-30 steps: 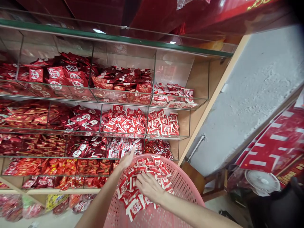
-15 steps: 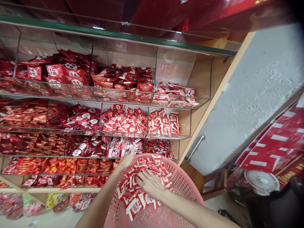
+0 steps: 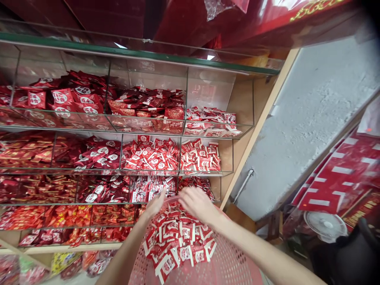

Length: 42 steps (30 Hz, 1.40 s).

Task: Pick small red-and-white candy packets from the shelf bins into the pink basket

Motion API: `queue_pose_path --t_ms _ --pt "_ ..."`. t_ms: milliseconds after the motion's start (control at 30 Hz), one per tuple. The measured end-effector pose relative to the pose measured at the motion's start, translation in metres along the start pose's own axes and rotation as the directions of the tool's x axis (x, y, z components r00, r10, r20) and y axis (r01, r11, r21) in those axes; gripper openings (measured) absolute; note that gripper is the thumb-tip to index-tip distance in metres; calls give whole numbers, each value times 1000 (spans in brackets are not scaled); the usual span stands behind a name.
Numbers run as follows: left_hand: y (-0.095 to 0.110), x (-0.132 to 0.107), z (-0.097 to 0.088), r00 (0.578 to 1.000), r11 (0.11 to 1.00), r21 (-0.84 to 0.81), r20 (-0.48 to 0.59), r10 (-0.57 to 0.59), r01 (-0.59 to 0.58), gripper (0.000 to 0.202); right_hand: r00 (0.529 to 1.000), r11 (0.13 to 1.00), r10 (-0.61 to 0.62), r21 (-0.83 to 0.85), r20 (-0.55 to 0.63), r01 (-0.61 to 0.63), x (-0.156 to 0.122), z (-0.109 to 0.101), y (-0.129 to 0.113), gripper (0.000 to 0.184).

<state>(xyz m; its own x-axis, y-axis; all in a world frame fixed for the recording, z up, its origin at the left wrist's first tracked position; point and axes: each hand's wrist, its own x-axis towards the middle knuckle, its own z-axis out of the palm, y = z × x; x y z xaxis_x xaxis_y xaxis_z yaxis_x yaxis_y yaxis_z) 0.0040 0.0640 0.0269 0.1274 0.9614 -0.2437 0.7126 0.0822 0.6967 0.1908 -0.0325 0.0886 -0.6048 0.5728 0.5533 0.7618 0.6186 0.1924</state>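
Note:
A pink perforated plastic basket is held up in front of a glass-fronted shelf unit. A heap of small red-and-white packets lies in the basket. My left hand grips the basket's far-left rim, thumb up. My right hand hovers over the far rim, just above the packets and right in front of the third shelf row. Its fingers bend down and away from me, so what they hold, if anything, is hidden.
The shelf compartments hold piles of red packets of several kinds, including red-and-white ones like those in the basket. A grey wall stands to the right, with a wooden stool, a white fan and red boxes below it.
My right hand has lifted off the packets and moved up to the basket's far rim. The basket and the view have shifted slightly toward the shelves. My left hand keeps its grip.

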Motion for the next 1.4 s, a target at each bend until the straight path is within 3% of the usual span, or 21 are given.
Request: queue_pose_path --t_ms 100,167,300,400,500,667,867,1233,1400 --pt "0 -1 0 1000 1000 -17 4 -22 22 86 987 993 122 4 -102 -122 24 -32 45 24" --pt "0 -3 0 999 999 -25 -1 -40 40 85 966 970 234 -36 -108 -239 37 -45 77 24" --pt "4 -7 -2 998 997 -38 -9 -61 61 83 884 863 467 -220 7 -455 49 -50 130 23" --pt "8 -11 -3 997 996 -44 10 -74 75 84 848 825 518 -326 112 -462 51 -44 149 26" --pt "11 -14 -5 997 997 -48 33 -66 68 85 848 827 505 -370 161 -422 52 -38 152 29" --pt "12 -16 -4 996 996 -47 29 -79 80 84 797 800 561 -390 221 -455 57 -37 147 36" --pt "11 -15 -4 995 994 -52 35 -97 99 85 789 795 566 -412 239 -446 59 -41 144 31" --pt "13 -16 -5 995 994 -53 50 -89 92 85 794 846 505 -377 338 -378 61 -41 148 16" --pt "7 -11 -2 997 996 -47 37 -72 74 86 831 857 479 -354 283 -374 56 -41 151 17"
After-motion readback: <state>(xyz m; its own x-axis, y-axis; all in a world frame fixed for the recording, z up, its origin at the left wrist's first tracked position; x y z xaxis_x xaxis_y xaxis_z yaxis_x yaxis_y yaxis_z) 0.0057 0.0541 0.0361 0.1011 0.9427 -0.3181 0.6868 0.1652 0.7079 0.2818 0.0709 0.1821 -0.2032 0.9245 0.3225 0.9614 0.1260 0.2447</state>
